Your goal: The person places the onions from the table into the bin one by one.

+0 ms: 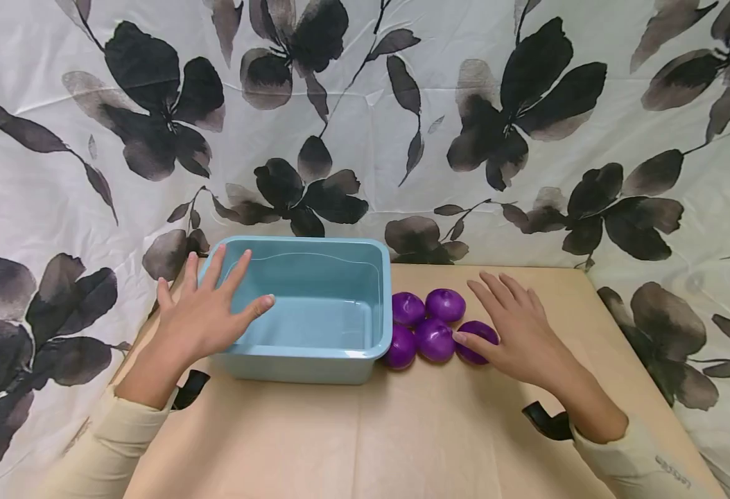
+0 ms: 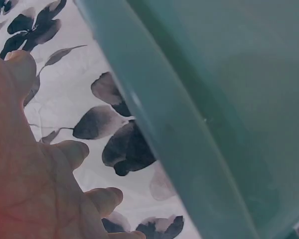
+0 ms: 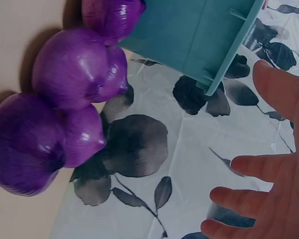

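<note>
Our left grip [image 1: 211, 315] is spread wide over the left side of the blue bin [image 1: 296, 369], and our right grip [image 1: 520, 333], fingers also apart and holding nothing, hovers by the right end of five purple onions [image 1: 435, 339]. The onions sit bunched just right of the bin, which we judge puts them within easy reach of the right grip, while the bin stands upright toward the far side of the bench [image 1: 340, 443], presumably so both sides can reach inside.

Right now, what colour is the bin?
The bin is light blue; the head view shows it best.
</note>
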Demonstrator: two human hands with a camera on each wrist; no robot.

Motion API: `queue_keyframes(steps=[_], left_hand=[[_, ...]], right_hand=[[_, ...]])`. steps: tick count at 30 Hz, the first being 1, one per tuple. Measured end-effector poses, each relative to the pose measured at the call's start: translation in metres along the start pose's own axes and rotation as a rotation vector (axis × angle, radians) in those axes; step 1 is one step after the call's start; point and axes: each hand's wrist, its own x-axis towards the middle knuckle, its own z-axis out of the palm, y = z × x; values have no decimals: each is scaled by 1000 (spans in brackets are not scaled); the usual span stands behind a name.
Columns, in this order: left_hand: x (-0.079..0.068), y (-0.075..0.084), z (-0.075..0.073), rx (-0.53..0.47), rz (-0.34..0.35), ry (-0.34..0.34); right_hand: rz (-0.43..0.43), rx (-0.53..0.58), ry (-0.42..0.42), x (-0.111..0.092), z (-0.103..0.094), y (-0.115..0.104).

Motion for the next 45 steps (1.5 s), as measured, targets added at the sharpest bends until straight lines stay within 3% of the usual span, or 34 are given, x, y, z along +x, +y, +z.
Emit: queue_keyframes(steps=[16,24,32,40,45], left_hand=[[7,-14,9,15,-18,-10],[9,-23,3,33,-45,-16],[13,-35,9,9,-65,-8],[14,-49,10,-39,-95,-35],[15,-60,8,-73,-102,-88]], right_hand=[[58,21,-31,-10,13,17],[80,5,-46,-12,24,21],[94,0,-48,-17,31,26],[84,6,-46,-23,41,31],[81,24,-52,-26,49,33]])
